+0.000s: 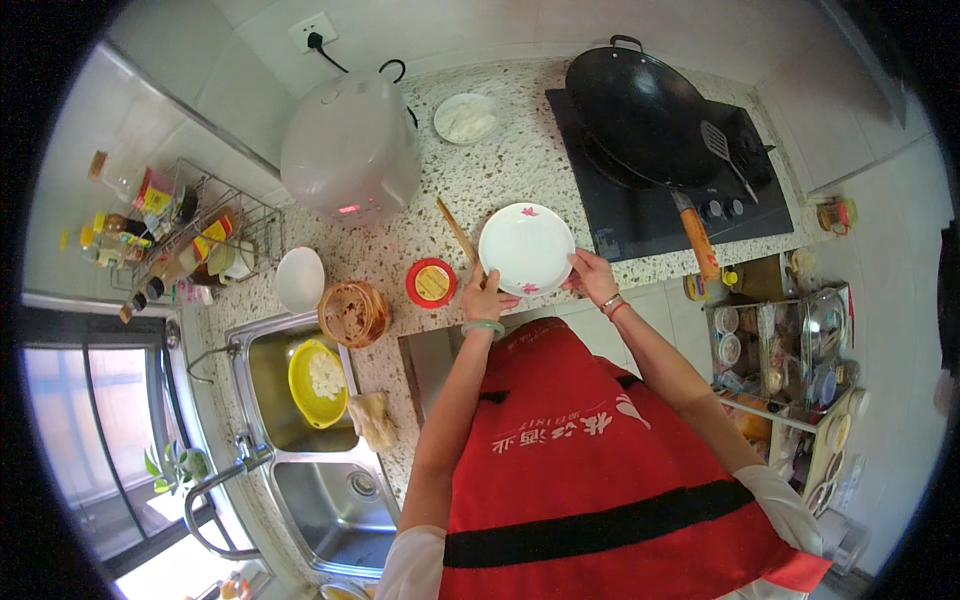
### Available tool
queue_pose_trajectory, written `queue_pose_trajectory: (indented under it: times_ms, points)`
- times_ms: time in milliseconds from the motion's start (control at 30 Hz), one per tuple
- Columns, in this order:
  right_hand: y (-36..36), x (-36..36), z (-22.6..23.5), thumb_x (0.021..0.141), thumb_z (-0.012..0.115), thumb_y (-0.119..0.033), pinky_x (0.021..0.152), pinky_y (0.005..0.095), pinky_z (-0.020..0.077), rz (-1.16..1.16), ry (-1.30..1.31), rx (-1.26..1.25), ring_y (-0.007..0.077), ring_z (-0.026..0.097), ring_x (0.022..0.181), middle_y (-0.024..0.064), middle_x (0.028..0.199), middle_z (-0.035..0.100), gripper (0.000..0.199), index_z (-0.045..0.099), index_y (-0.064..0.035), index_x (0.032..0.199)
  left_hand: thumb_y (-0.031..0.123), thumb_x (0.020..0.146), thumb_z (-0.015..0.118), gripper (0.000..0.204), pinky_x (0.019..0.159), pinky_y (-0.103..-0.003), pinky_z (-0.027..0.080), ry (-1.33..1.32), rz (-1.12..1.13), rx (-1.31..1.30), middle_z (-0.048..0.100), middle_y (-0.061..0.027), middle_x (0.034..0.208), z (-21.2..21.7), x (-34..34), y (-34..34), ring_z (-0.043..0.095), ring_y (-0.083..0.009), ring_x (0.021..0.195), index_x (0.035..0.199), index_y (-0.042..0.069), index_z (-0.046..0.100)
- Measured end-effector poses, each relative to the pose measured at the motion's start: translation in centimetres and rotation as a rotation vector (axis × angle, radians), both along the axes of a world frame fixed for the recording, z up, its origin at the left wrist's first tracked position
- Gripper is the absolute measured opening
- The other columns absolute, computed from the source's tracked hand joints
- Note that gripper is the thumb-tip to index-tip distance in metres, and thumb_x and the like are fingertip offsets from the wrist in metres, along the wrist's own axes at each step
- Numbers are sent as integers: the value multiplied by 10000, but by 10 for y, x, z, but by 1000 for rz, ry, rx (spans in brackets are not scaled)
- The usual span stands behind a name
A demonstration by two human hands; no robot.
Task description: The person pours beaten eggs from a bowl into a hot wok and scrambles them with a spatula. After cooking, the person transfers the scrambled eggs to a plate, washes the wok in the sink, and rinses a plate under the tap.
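Observation:
A white plate with pink leaf patterns at its rim is between my hands, near the counter's front edge. My left hand has its fingers closed at the plate's lower left rim. My right hand grips the lower right rim, thumb on top. Wooden chopsticks slant up and left from my left hand; I cannot tell whether it holds them or they lie on the counter. Just left is a round red lid with a yellow centre. Beyond it stands an open jar of reddish-brown contents.
A black wok and slotted spatula are on the cooktop. Behind the plate sits a dish of white food, beside a rice cooker. A white bowl stands left. The sink holds a yellow basket.

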State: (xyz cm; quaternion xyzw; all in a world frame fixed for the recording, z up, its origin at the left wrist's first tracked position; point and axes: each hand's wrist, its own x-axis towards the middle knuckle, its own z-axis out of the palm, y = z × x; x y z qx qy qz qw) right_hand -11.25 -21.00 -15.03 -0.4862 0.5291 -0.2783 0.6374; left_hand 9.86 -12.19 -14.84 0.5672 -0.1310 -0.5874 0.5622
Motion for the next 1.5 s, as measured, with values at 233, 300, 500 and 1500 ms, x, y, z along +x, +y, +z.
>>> queue_pose_trajectory:
  times_ms: [233, 300, 500, 1500]
  points:
    - [-6, 10, -8, 963, 493, -171, 569, 290, 578, -61, -8, -15, 156, 659, 625, 92, 819, 659, 261, 600, 27, 1096, 117, 972, 460, 492, 484, -374, 584, 20, -15, 42, 630, -216, 979, -12, 9, -18, 670, -305, 593, 1439, 155, 309]
    - [-7, 10, -8, 957, 505, -169, 556, 299, 581, -80, -53, 25, 160, 662, 632, 92, 817, 660, 259, 604, 35, 1081, 116, 975, 449, 489, 480, -375, 583, 10, -20, 46, 629, -218, 978, -16, 9, -20, 669, -305, 591, 1439, 149, 302]
    - [-5, 10, -9, 946, 533, -184, 518, 287, 576, -106, -77, 88, 187, 670, 604, 112, 797, 661, 267, 603, 43, 1066, 192, 991, 425, 457, 523, -395, 596, -69, -50, 46, 620, -252, 1013, -25, 11, -19, 682, -329, 673, 1413, 84, 287]
    - [114, -417, 88, 966, 493, -371, 761, 252, 505, -347, -291, 27, 145, 643, 845, 54, 866, 682, 404, 670, -12, 1021, 225, 905, 618, 340, 843, -343, 507, -69, -734, -219, 608, -80, 1059, 96, -468, -16, 580, -165, 981, 1195, 60, 553]
